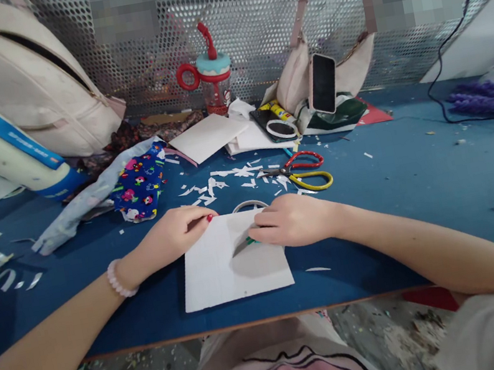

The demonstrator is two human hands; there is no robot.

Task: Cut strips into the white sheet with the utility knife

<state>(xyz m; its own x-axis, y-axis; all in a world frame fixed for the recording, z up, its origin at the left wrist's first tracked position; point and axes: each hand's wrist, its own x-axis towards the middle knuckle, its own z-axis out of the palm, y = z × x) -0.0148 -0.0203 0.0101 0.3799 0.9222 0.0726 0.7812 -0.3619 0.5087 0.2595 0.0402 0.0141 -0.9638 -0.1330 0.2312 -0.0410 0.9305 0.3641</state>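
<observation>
A white paper sheet or card (224,277) lies at the table's front edge. My left hand (179,234) holds its far left corner, the thumb with a red nail at the edge and the other fingers mostly hidden. Over the sheet's right part, my right hand (288,221) is closed, fingers pinched round a small thin piece with a grey pointed tip and green marks (250,240). Its kind is unclear, and a shadow falls beneath it. A pale ring (249,203), partly covered, shows just behind the sheet. Scissors (295,172) with one red and one yellow handle lie beyond my right hand.
White paper scraps (210,189) litter the blue table (396,198). Behind stand a red-lidded straw cup (215,83), a handbag (295,79) and a phone (323,84). A patterned cloth pouch (139,181) and a backpack (36,87) are at left; purple fuzzy stems (488,100) lie right.
</observation>
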